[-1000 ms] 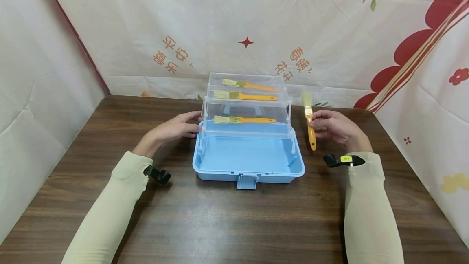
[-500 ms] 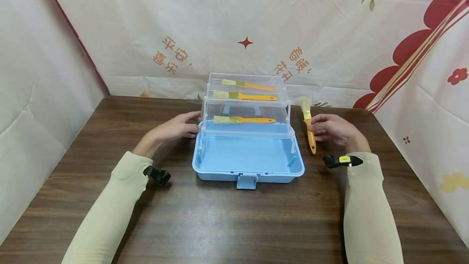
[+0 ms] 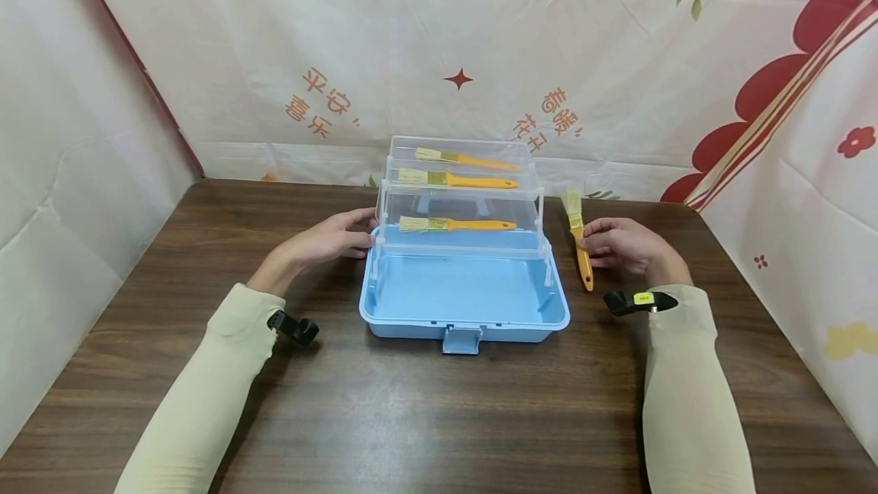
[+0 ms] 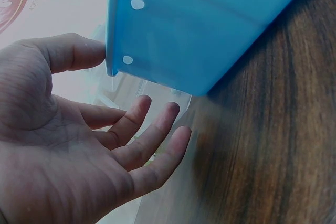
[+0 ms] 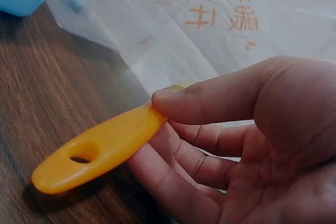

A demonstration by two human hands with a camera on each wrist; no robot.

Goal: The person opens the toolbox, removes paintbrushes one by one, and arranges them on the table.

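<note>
A light blue toolbox stands unlidded on the table, its clear tiered trays raised at the back. Paintbrushes with yellow handles lie crosswise on them: a lower brush, a middle brush and a top brush. My left hand is at the box's left side; in the left wrist view its thumb touches the rim and the other fingers are loosely bent, holding nothing. Right of the box, my right hand pinches another paintbrush by its handle, bristles pointing away.
The dark wooden table extends in front of the box and to both sides. A printed cloth backdrop hangs behind and along the sides. The box's front latch hangs down.
My right hand has come slightly toward me, and the brush in it has moved down with it and tilts a little more. The left hand, toolbox and other brushes have stayed put.
</note>
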